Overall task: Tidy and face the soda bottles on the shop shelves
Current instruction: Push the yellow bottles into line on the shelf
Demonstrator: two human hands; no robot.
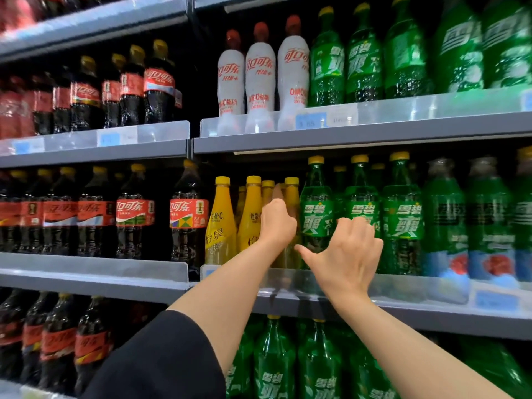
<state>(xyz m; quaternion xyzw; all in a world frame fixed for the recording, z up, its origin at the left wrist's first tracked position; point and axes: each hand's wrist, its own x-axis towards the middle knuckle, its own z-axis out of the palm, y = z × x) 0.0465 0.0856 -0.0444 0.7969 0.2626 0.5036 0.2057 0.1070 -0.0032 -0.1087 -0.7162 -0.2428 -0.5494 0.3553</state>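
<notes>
Head view: on the middle shelf [403, 308], yellow bottles labelled 怡泉 [220, 223] stand at its front edge beside green bottles labelled 雪碧 爽 [316, 214]. The left hand [277, 223] grips the third yellow bottle [292, 197], which touches the first green one. The right hand [345, 254], fingers curled, touches the second green bottle [361, 197]; whether it grips is unclear. Cola bottles reading 可口可乐 [188, 211] stand left.

Head camera, close to the shop shelves, facing them straight on

The single wide-angle view looks forward and slightly down from the person's head, near enough that both forearms reach into it from the bottom edge; the left hand [277, 223] and right hand [349, 254] sit just below centre, with shelf tiers above, below and to both sides of them, blurring toward the edges.
</notes>
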